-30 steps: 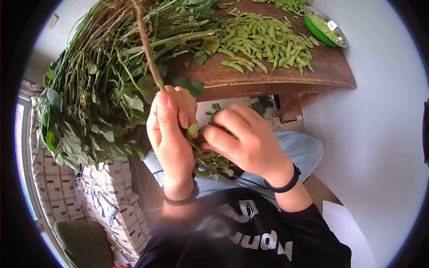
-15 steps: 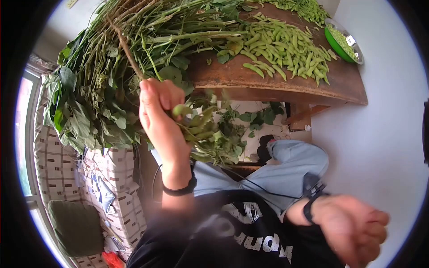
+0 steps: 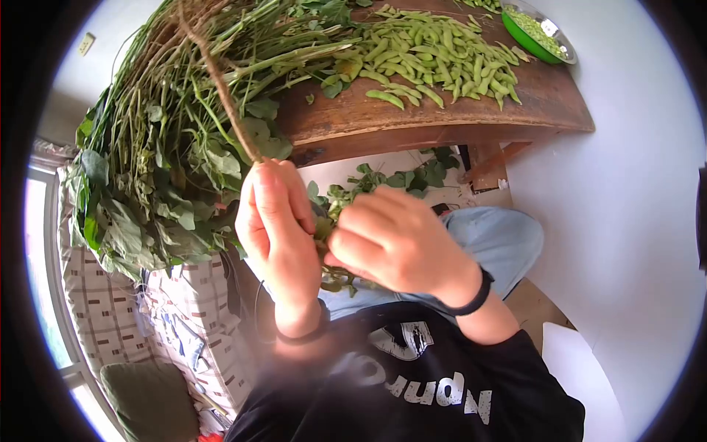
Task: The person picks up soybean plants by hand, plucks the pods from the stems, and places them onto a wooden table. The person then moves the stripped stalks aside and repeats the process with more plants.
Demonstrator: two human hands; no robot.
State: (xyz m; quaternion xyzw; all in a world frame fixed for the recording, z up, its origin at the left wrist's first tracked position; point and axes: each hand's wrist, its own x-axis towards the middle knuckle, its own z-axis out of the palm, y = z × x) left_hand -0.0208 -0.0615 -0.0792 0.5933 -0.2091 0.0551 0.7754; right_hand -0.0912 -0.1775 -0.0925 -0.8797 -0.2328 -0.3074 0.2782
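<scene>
stem (image 3: 218, 76), thin, brown and woody: long axis slants from upper left, beyond the hands, down to the top of the left hand (image 3: 276, 225). left hand closed round it, thumb uppermost; bare upper length sticks out past the fist, away from the body. leafy green growth (image 3: 339, 278) shows low between the two hands, near the lap. right hand (image 3: 401, 239) lies just to the right of the left, fingers curled inward toward it at the growth (grip not readable: fingertips hidden, so cannot tell whether anything is pinched). key relation: left hand is the nearer to the woody length, right hand is well off it but right beside the leafy part. surroundings: big heap of green stalks and broad leaves (image 3: 140, 177) to the left, behind the bare stem; loose pile of plump green pods (image 3: 442, 55) on the worn brown wooden table (image 3: 545, 103), ahead and to the right; green-sided round bowl (image 3: 532, 46) near the table's far right edge.
</scene>
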